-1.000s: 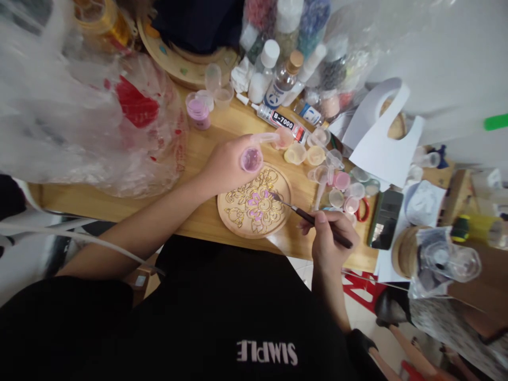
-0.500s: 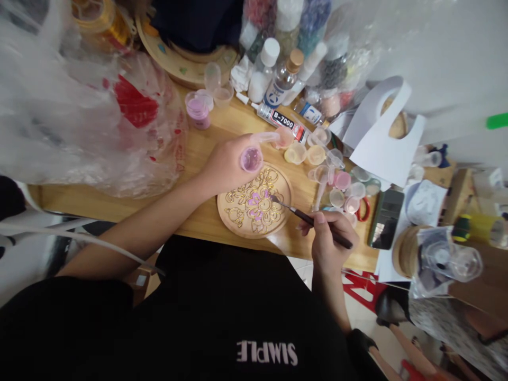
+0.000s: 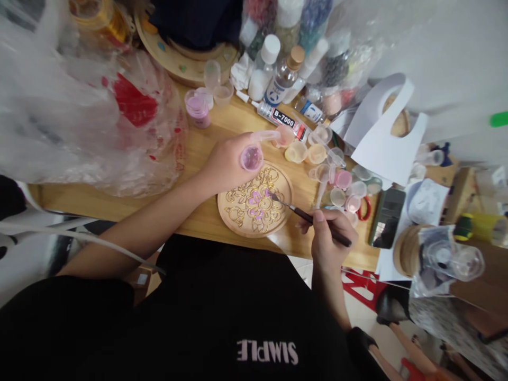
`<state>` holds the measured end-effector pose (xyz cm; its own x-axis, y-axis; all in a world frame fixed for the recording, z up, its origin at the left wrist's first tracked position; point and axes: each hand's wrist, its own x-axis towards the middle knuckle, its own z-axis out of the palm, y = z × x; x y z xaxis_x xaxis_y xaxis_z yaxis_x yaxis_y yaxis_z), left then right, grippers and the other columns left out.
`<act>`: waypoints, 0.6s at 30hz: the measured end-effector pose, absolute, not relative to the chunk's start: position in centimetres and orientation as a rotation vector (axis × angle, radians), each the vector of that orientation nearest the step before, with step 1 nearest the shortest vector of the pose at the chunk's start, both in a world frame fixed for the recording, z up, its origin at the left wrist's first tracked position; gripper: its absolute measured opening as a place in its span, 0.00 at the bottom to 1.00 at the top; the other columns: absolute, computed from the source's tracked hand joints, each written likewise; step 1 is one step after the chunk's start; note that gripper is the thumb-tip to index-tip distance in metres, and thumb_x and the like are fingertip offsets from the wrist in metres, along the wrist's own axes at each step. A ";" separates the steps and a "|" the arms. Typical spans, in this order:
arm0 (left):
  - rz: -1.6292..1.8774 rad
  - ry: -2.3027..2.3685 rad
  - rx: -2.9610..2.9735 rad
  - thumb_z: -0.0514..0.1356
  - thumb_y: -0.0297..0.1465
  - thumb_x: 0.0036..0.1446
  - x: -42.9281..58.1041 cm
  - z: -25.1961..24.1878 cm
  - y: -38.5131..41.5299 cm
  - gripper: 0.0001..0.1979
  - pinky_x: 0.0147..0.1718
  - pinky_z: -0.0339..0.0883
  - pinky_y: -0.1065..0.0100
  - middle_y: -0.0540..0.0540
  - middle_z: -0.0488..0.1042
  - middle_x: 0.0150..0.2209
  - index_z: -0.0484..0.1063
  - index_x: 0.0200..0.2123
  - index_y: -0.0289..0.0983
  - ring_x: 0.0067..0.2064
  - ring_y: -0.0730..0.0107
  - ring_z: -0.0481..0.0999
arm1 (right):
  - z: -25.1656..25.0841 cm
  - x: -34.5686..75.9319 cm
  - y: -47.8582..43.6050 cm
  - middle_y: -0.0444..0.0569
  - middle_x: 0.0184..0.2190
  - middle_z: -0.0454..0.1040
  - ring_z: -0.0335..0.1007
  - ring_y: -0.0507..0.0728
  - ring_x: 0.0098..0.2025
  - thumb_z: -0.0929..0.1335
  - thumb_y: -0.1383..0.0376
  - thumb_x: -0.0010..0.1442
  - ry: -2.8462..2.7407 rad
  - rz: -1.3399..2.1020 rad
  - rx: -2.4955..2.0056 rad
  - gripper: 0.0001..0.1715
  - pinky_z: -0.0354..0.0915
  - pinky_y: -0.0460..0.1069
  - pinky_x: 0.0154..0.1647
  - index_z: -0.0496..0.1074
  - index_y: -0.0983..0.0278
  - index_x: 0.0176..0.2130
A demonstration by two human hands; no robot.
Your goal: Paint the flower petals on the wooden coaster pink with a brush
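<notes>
A round wooden plate (image 3: 230, 222) with a raised gold floral outline lies near the table's front edge, some petals coloured lilac. My left hand (image 3: 228, 164) is closed round a small clear cup (image 3: 251, 159) with purple paste in it, its lid hinged open, just above the plate's upper left. Its far fingers are hidden. Between thumb and fingers, my right hand (image 3: 331, 235) grips a dark-handled palette knife (image 3: 304, 214). The small metal tip touches or hovers over a petal right of the lilac ones; I cannot tell which.
Several small lidded cups (image 3: 316, 154) of coloured paste crowd the right side, beside red scissors (image 3: 364, 208) and a phone (image 3: 388, 218). A glue tube (image 3: 281, 119) and bottles (image 3: 280, 79) stand behind. Plastic bags (image 3: 91, 127) fill the left. Another person's legs (image 3: 413, 346) show lower right.
Almost nothing differs. The knife tip stays at the same petals, with only a very slight shift of my right hand; my left hand keeps the cup in place.
</notes>
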<state>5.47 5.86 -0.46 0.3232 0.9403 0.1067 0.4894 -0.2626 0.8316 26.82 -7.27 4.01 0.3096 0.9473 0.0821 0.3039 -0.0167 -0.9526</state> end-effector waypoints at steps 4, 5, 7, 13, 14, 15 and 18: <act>0.810 1.270 1.878 0.63 0.30 0.54 5.4 -0.5 5.8 0.15 0.47 0.74 0.66 0.46 0.82 0.46 0.76 0.46 0.38 0.47 0.61 0.82 | 4.0 26.9 -7.4 0.40 0.19 0.77 0.73 0.52 0.19 0.73 0.60 0.65 -1.198 0.782 -1.566 0.13 0.69 0.47 0.22 0.75 0.61 0.29; 0.800 1.272 1.873 0.64 0.31 0.54 5.4 -0.3 5.8 0.13 0.47 0.74 0.66 0.46 0.82 0.46 0.76 0.45 0.38 0.47 0.61 0.81 | 4.0 27.0 -7.4 0.40 0.19 0.77 0.73 0.52 0.19 0.73 0.60 0.65 -1.199 0.780 -1.570 0.13 0.69 0.47 0.22 0.75 0.61 0.29; 0.797 1.259 1.864 0.64 0.31 0.56 5.3 0.1 5.8 0.10 0.47 0.74 0.66 0.45 0.83 0.45 0.76 0.42 0.38 0.46 0.62 0.81 | 4.0 27.1 -7.5 0.40 0.19 0.77 0.74 0.52 0.19 0.73 0.60 0.65 -1.203 0.776 -1.568 0.13 0.69 0.47 0.21 0.76 0.61 0.29; 0.812 1.226 1.862 0.64 0.28 0.55 5.3 0.6 5.7 0.04 0.43 0.73 0.66 0.44 0.83 0.46 0.74 0.35 0.38 0.42 0.64 0.81 | 4.2 27.1 -7.5 0.40 0.18 0.77 0.74 0.52 0.19 0.73 0.59 0.64 -1.196 0.769 -1.580 0.12 0.70 0.47 0.21 0.76 0.61 0.30; 0.822 1.224 1.861 0.64 0.28 0.56 5.3 0.5 5.8 0.04 0.44 0.73 0.66 0.43 0.83 0.46 0.74 0.36 0.37 0.43 0.64 0.81 | 4.2 27.1 -7.5 0.40 0.18 0.76 0.74 0.53 0.19 0.73 0.59 0.64 -1.192 0.767 -1.586 0.12 0.70 0.48 0.21 0.76 0.61 0.30; 0.828 1.226 1.860 0.64 0.28 0.56 5.4 0.4 5.8 0.05 0.45 0.73 0.67 0.44 0.83 0.45 0.75 0.37 0.37 0.44 0.63 0.81 | 4.2 27.0 -7.5 0.40 0.18 0.76 0.74 0.53 0.19 0.73 0.58 0.64 -1.195 0.765 -1.585 0.12 0.70 0.48 0.21 0.76 0.60 0.30; 0.804 1.263 1.852 0.64 0.29 0.54 5.5 0.0 5.8 0.12 0.47 0.74 0.66 0.46 0.82 0.44 0.77 0.43 0.38 0.47 0.61 0.81 | 4.1 27.0 -7.4 0.40 0.18 0.76 0.74 0.53 0.20 0.73 0.57 0.65 -1.218 0.771 -1.579 0.14 0.70 0.48 0.21 0.75 0.60 0.29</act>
